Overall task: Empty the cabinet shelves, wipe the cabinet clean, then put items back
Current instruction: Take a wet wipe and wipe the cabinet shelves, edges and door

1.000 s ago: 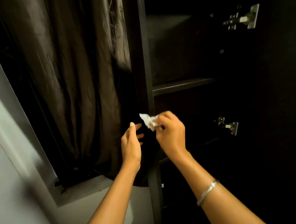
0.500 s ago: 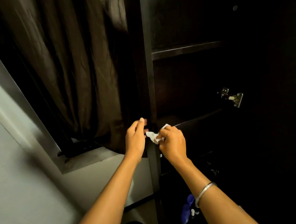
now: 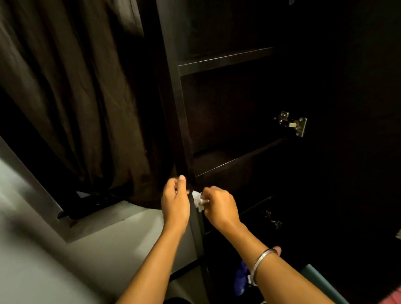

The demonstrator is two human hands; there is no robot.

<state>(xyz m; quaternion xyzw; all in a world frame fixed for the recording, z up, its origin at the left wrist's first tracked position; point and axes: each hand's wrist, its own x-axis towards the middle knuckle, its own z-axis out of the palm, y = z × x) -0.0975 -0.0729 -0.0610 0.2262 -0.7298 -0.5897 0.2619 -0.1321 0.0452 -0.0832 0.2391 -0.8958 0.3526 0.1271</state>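
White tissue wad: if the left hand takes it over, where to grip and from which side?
Pinch the free crumpled end of the white tissue wad, coming from its left. That end sticks out leftward past the right hand, which covers the rest, and the left hand is already beside it at the cabinet's front edge.

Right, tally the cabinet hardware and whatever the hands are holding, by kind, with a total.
Shelf boards: 2, the upper and the lower
Plainly lit metal hinges: 1; a fainter metal fitting lower down is too dark to name
White crumpled wipes: 1, pinched by the right hand; the left hand is beside it
Total: 4
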